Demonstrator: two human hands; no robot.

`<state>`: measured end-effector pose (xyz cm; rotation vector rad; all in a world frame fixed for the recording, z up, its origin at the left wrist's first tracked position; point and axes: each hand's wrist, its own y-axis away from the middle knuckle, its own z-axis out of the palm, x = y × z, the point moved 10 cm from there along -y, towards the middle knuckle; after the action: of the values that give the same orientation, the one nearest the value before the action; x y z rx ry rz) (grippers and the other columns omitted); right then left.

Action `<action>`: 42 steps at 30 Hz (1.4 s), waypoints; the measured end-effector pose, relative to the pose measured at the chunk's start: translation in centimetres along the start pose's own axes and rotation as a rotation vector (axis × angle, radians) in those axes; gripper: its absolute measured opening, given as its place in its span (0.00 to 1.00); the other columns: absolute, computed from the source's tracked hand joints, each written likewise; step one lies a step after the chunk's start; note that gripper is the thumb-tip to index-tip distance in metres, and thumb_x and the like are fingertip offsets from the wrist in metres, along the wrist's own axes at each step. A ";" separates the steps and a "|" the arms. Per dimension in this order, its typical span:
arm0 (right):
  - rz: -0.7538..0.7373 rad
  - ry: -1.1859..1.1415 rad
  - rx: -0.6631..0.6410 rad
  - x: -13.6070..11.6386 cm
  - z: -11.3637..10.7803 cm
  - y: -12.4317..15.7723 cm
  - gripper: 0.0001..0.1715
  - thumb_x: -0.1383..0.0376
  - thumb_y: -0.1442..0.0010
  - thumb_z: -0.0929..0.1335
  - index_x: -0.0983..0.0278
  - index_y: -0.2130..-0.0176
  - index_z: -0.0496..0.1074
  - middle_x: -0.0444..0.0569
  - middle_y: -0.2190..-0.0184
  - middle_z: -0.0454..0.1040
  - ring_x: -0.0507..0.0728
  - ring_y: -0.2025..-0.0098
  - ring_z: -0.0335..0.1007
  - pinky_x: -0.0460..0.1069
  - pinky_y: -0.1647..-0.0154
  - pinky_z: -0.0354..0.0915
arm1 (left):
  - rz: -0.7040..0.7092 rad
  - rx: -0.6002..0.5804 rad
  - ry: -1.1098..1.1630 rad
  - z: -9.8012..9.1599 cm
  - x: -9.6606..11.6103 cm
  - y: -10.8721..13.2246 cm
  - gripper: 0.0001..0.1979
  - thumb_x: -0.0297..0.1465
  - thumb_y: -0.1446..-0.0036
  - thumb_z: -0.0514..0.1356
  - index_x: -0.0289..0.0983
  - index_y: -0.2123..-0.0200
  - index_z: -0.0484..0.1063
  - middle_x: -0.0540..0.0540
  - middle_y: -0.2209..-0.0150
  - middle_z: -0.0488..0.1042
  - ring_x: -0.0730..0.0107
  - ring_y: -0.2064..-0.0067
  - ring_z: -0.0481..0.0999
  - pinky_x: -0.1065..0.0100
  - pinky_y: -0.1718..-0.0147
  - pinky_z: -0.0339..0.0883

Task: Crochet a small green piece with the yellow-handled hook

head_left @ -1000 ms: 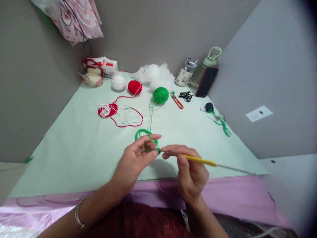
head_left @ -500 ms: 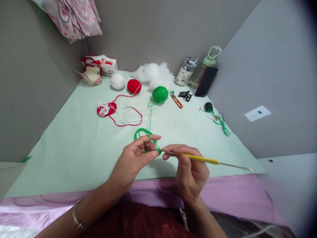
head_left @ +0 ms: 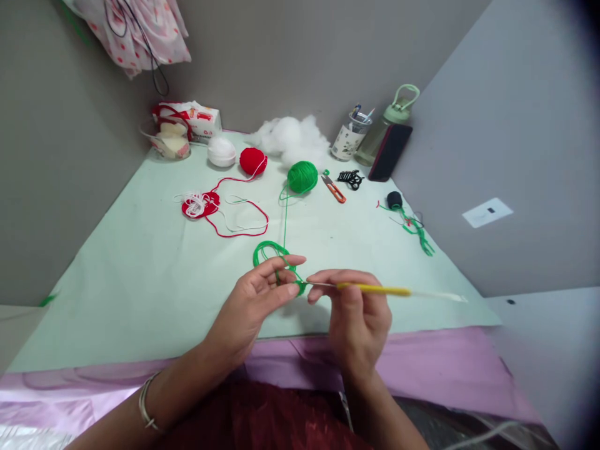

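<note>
On the bench point(head_left: 140, 275) we have stuffing point(head_left: 293, 140) at the back, a yarn ball point(head_left: 302, 177) before it and snips point(head_left: 334, 189) right of the ball; farther right, a phone point(head_left: 390, 153) stands before a bottle point(head_left: 370, 145), a cup point(head_left: 347, 142) left of both.

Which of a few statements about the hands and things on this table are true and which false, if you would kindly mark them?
1. The right hand holds a yellow-handled hook. True.
2. The left hand holds red yarn. False: it holds a green yarn piece.
3. Orange-handled snips lie right of the green yarn ball. True.
4. The white ball sits right of the red yarn ball. False: it sits to the left.
5. The pen cup stands left of the bottle. True.
</note>
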<state>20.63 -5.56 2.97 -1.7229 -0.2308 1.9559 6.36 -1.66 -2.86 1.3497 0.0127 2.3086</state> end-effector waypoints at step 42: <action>0.376 -0.274 0.046 4.0 0.4 -0.3 0.12 0.54 0.29 0.71 0.58 0.59 0.78 0.47 0.65 0.85 0.52 0.75 0.74 0.49 0.70 0.75 | 0.015 0.027 -0.009 -0.1 0.3 0.1 0.16 0.34 0.44 0.74 0.43 0.51 0.85 0.47 0.60 0.75 0.64 0.56 0.70 0.64 0.54 0.63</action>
<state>20.04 -3.32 -0.32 -1.5489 0.0498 2.4507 6.14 -1.63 -2.63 1.3781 0.0308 2.3230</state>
